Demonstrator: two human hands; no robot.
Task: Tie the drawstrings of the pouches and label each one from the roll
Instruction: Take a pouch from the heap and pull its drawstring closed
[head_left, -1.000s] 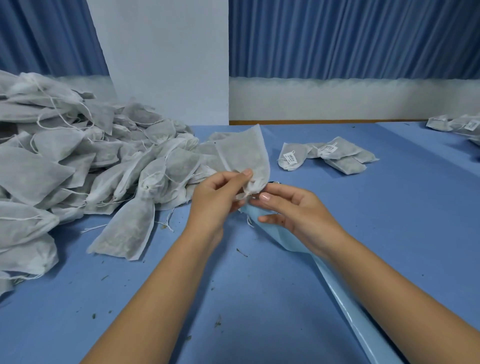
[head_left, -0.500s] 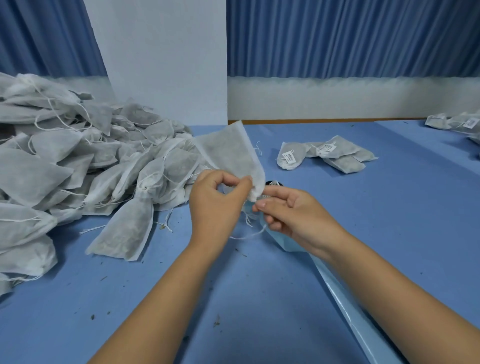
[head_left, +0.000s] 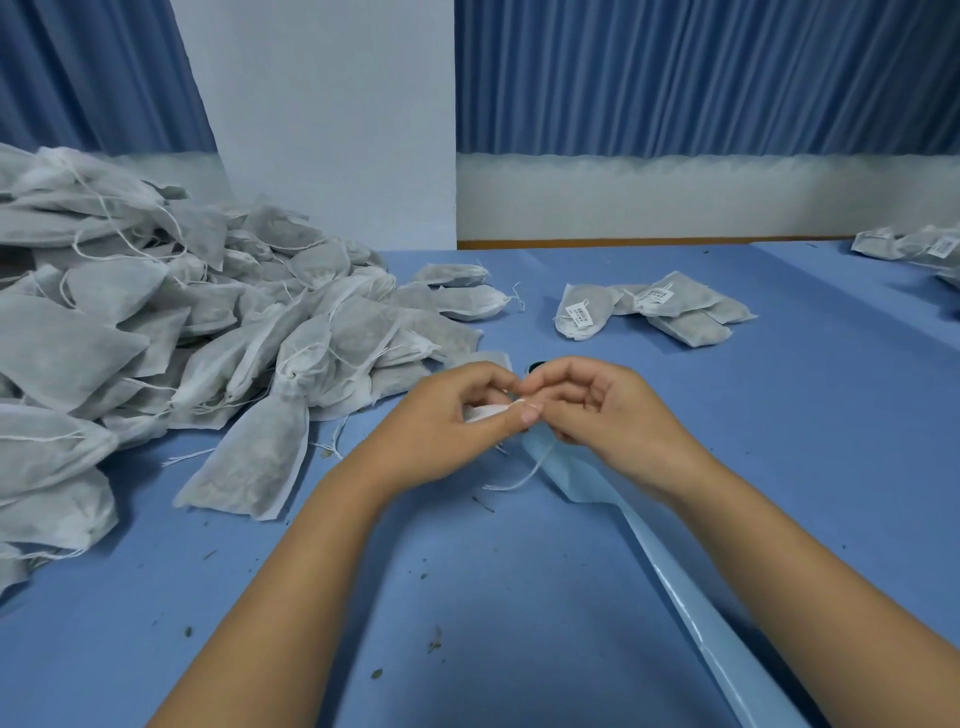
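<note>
My left hand (head_left: 447, 421) grips the gathered neck of a white fabric pouch (head_left: 480, 359), which lies flat behind it and is mostly hidden. My right hand (head_left: 602, 415) meets the left at the fingertips and pinches the pouch's white drawstring (head_left: 524, 475), whose loose end hangs down toward the table. A pale blue strip of label backing (head_left: 670, 561) runs from under my right hand to the lower right. Only a dark edge of the label roll (head_left: 535, 366) shows behind my fingers.
A big heap of unlabelled pouches (head_left: 156, 338) fills the left of the blue table (head_left: 519, 597). Several labelled pouches (head_left: 649, 309) lie beyond my hands, with more (head_left: 914, 249) at the far right. Bits of dry herb litter the table.
The pouch, held upright before, has dropped flat behind my hands. Both hands have closed together at its neck, and the drawstring end now hangs below them.
</note>
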